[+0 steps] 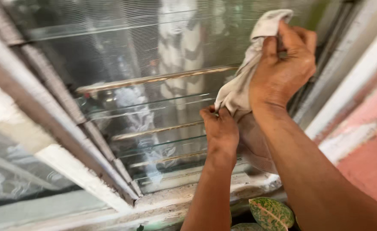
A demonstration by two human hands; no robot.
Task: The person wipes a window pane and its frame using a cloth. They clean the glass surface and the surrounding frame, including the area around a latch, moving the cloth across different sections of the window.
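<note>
Louvred glass slats [154, 79] fill a grimy white window frame [73, 171], with patterned fabric blurred behind the panes. Up at the top right, the right hand [284, 64] is clenched round the upper end of a grey-white cloth [240, 85], pressing it against the glass. Lower down, the left hand [220, 128] pinches the cloth's bottom corner, fingers closed on it. Below the sill sits a green leaf [272, 213] with pale speckles, possibly a potted plant. Pink wall [368, 158] flanks the right.

scene behind glass slats [154, 109] blurred, leaf [271, 213] cut off
</note>
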